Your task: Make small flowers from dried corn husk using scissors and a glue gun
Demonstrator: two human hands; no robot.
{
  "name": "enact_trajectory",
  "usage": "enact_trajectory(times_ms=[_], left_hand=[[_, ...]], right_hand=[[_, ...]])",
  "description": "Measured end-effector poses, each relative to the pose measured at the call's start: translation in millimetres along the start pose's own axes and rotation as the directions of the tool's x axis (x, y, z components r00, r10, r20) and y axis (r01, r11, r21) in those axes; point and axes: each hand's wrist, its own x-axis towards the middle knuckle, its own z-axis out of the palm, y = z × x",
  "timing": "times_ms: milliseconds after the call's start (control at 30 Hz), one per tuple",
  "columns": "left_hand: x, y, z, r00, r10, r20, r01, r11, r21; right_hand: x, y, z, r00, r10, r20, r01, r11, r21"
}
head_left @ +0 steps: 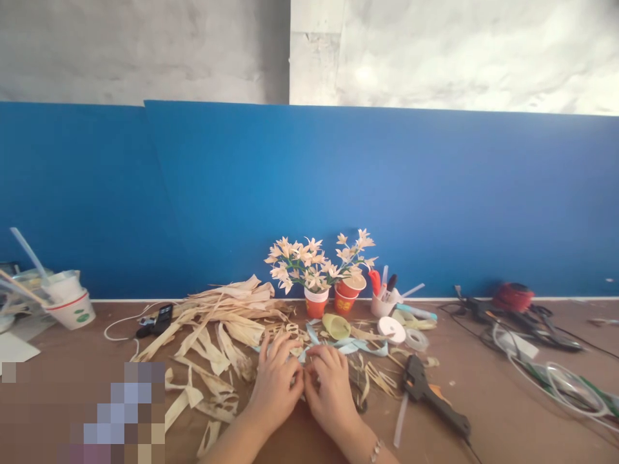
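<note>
My left hand [277, 380] and my right hand [331, 388] meet over the front middle of the table. Fingers on both are curled and pinched, with the tips almost touching. Whatever sits between them is hidden or too small to name. Just beyond my fingers lie light blue strips [351, 347] and scraps of dried husk. A large heap of dried corn husks [236, 309] spreads to the left of my left hand. Right of my right hand rests a black hot glue gun [430, 396], near a clear glue stick [401, 420].
Husk-coloured flowers [304, 258] stand in red paper cups [316, 304] at the back. A cup of tools [382, 304], a white roll [391, 330] and a yellow-green cup [336, 327] are nearby. White cups [72, 308] stand left; cables [520, 351] tangle right. A blue partition [338, 187] rises behind.
</note>
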Motion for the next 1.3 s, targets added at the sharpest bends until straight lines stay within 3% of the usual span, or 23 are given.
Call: enact_trajectory(times_ms=[100,200,367,500,633,833,1033,1100,1200,1300], left_hand=[[1.3,0.3,-0.5,0.999,-0.044,-0.032,0.045,0.998,0.04],[5.9,-11.7,-4.5,0.987,-0.121,-0.103,0.131,0.986,0.104],[12.5,-41.7,-7.4,0.944,-0.262,-0.203,0.272,0.962,0.025],[14.0,-52.9,-3.2,0.914,-0.337,-0.227,0.33,0.942,-0.069],[14.6,-52.6,-2.2,0.891,-0.357,-0.28,0.337,0.934,-0.118],[13.6,-40.5,-5.1,0.859,-0.355,-0.368,0.318,0.935,-0.159],[13.7,-39.9,-5.6,0.842,-0.383,-0.379,0.326,0.922,-0.208],[13.7,-42.4,-5.2,0.83,-0.412,-0.375,0.343,0.909,-0.238],[14.3,-43.9,-5.7,0.823,-0.439,-0.359,0.344,0.89,-0.3],[15.9,-39.0,-8.0,0.882,-0.385,-0.272,0.275,0.888,-0.368]], right_hand=[[-0.2,-0.3,0.3,0.999,0.013,-0.04,-0.014,1.0,-0.006],[0.2,3.2,-4.1,0.996,0.054,-0.065,-0.054,0.998,-0.011],[0.7,6.7,-10.3,0.995,0.011,0.101,-0.012,1.0,0.007],[-0.6,5.7,-7.7,0.985,0.004,0.173,0.001,1.0,-0.029],[-1.7,-5.2,-2.7,0.989,-0.001,0.15,0.006,0.999,-0.033],[-1.7,-32.1,22.6,0.928,-0.192,0.318,0.221,0.973,-0.059],[-1.6,-34.8,51.4,0.907,-0.29,0.306,0.328,0.942,-0.077],[-0.1,-34.7,49.6,0.914,-0.279,0.295,0.307,0.95,-0.05],[6.2,-31.8,35.6,0.956,-0.165,0.243,0.171,0.985,-0.001],[14.5,-22.7,16.2,0.986,-0.013,0.164,0.003,0.998,0.057]])
